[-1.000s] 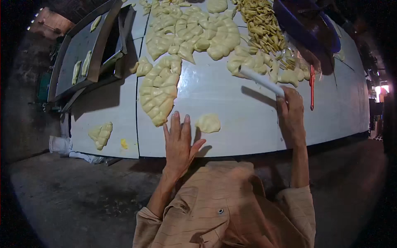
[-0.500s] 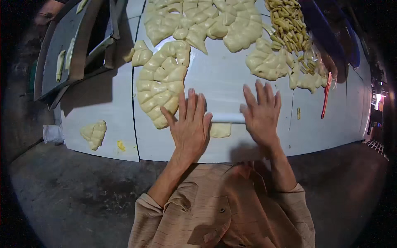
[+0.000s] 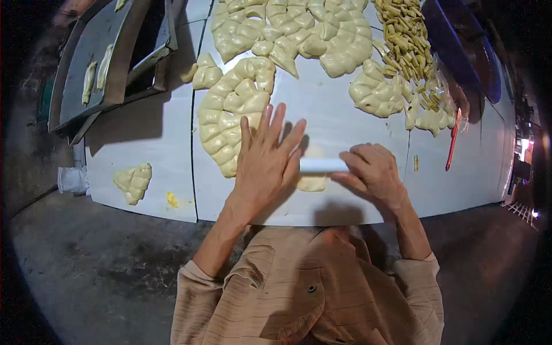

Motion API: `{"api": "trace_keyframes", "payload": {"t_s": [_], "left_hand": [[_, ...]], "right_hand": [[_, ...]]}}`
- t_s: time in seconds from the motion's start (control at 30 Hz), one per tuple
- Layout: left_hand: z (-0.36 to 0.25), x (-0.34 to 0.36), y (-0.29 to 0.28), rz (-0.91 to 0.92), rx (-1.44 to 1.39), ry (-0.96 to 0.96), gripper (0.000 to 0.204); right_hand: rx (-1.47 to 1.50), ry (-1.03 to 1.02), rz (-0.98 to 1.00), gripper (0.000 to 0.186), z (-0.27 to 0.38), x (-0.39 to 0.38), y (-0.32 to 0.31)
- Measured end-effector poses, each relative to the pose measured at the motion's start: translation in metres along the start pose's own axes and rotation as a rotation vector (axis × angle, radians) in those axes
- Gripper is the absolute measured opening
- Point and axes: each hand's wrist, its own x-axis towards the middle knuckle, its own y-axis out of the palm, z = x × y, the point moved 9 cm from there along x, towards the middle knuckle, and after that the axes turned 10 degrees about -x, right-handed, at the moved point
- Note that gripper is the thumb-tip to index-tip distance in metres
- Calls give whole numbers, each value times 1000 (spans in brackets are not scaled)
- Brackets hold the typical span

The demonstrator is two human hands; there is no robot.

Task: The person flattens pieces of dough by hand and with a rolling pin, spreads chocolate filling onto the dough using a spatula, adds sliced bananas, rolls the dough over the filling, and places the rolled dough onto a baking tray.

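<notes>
Right hand (image 3: 376, 174) gripping rolling pin (image 3: 323, 165), left hand (image 3: 264, 161) splayed, flat dough (image 3: 312, 184) between them

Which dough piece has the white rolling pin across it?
The small, flat piece of dough between the left hand and right hand: it alone shows on both sides of the rolling pin.

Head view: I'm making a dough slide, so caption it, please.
Right hand grips a roller across a dough piece; left hand spreads at the roller's left end.

Two hands (image 3: 263, 164) (image 3: 376, 172), one roller (image 3: 323, 165), one red tool (image 3: 453, 140) show.
</notes>
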Motion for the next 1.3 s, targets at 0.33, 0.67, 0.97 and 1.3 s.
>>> {"api": "trace_keyframes", "payload": {"t_s": [0.33, 0.67, 0.97, 1.3], "left_hand": [[-16, -48, 31, -36, 93, -28, 55], [-37, -116, 45, 29, 50, -191, 78], [6, -59, 30, -98, 124, -299, 63], [42, 39, -3, -334, 245, -246, 50]], "right_hand": [[-211, 146, 191, 66, 27, -40, 48], [-31, 20, 94, 50, 55, -74, 31], [-204, 323, 245, 62, 19, -17, 55], [-345, 559, 2, 58, -53, 63, 44]]}}
